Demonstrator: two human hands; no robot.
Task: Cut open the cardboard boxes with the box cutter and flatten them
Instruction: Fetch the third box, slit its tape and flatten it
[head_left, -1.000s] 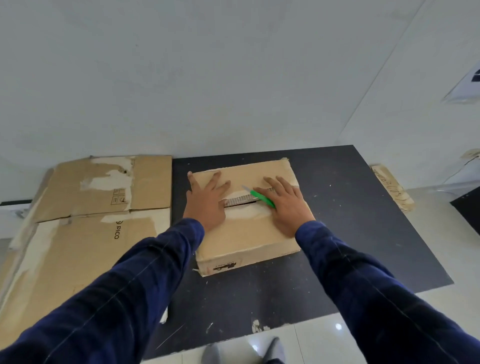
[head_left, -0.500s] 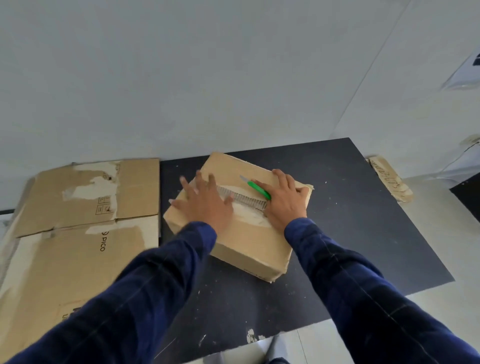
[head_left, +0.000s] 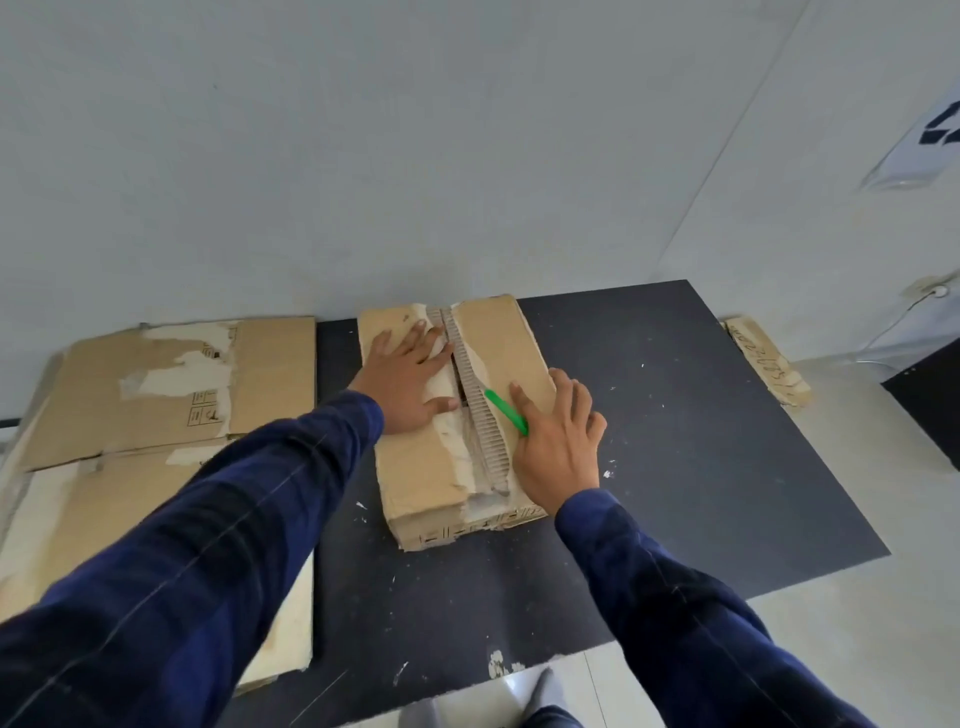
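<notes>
Closed cardboard box (head_left: 498, 358) on a black mat (head_left: 675, 426), near its far edge, torn top seam running lengthwise. Left hand (head_left: 410, 384) lies flat and unclenched on the left flap. Right hand (head_left: 558, 447) presses the right flap, pinning a green box cutter (head_left: 504, 410) beneath thumb and forefinger. Flattened cardboard (head_left: 156, 395) overlaps the mat's left edge.

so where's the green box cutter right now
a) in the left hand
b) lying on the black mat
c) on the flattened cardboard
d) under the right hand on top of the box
d: the green box cutter sticks out from under the right hand on the cardboard box; the left hand lies flat and empty.
</notes>
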